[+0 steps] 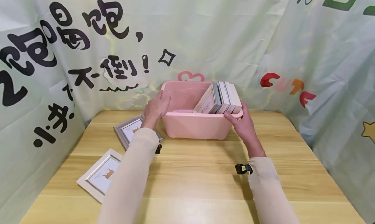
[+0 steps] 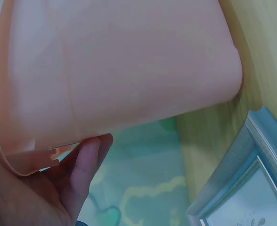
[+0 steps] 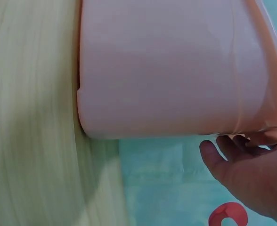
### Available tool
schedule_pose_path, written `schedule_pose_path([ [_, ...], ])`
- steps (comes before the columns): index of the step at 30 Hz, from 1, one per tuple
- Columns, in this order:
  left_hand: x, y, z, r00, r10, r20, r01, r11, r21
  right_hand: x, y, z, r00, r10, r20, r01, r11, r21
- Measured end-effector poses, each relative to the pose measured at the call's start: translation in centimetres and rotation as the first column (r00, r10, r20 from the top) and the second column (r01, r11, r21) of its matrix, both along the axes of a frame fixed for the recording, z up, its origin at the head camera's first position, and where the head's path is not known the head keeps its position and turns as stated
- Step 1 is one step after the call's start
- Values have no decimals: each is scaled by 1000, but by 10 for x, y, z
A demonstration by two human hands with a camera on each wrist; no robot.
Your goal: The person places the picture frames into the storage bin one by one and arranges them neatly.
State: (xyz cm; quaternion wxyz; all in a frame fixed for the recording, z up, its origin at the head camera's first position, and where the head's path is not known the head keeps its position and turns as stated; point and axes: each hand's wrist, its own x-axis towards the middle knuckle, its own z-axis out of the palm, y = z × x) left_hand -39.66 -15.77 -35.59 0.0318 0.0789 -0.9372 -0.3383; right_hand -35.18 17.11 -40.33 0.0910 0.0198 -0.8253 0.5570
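A pink plastic bin (image 1: 196,127) stands at the back of the wooden table. Several picture frames (image 1: 226,97) lean upright against one another in its right half. My left hand (image 1: 156,109) holds the bin's left rim, and the left wrist view shows the fingers (image 2: 87,162) curled under the edge of the end wall. At the opposite end my right hand (image 1: 243,123) grips the right rim, its thumb lying over the front corner. In the right wrist view the fingers (image 3: 214,157) reach beneath that rim.
A grey picture frame (image 1: 120,133) lies on the table left of the bin, partly under my left forearm. Nearer me lies a white picture frame (image 1: 90,178), also partly covered by the sleeve. A printed cloth backdrop (image 1: 222,38) hangs close behind the bin.
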Motion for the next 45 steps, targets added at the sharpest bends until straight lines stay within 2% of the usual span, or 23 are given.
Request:
schedule_pose_path([
  [7,2,-2,-3,999,-18,35,16,998,54,3,1,-4,1000,1,3,-1,1000,-7],
  [11,2,-10,-1,995,-75,65,67,991,116,3,1,-2,1000,2,7,-2,1000,28],
  [13,2,-15,1,990,-115,85,98,978,182,2,1,-2,1000,0,7,0,999,34],
  [16,6,-23,2,976,-183,116,144,949,282,1,0,-1,1000,-3,2,2,1000,24],
  [19,17,-33,1,956,-272,110,225,920,322,1,-2,-1,1000,-3,0,3,1000,20],
  [20,21,-36,0,951,-290,107,245,917,315,2,-2,0,1000,-4,-1,4,1000,23],
  [22,33,-42,-2,944,-318,93,283,919,274,3,-2,0,1000,-5,2,5,1000,27],
  [23,39,-45,-3,944,-320,85,294,928,230,4,-2,1,1000,-6,5,6,1000,27],
  [26,59,-52,-6,956,-280,82,278,960,39,5,-2,2,1000,-13,14,12,999,35],
  [28,71,-55,-10,965,-254,63,260,961,-99,6,-1,2,1000,-13,22,12,999,36],
  [31,88,-59,-19,975,-219,33,221,943,-248,6,-2,3,1000,-8,25,8,999,32],
  [37,123,-62,-43,974,-226,6,207,883,-421,6,-3,3,1000,-2,25,1,1000,14],
  [41,146,-62,-61,970,-243,-1,214,855,-473,7,-3,3,1000,-4,23,4,1000,7],
  [45,170,-62,-75,966,-259,3,230,850,-474,7,-3,2,1000,-3,15,3,1000,5],
])
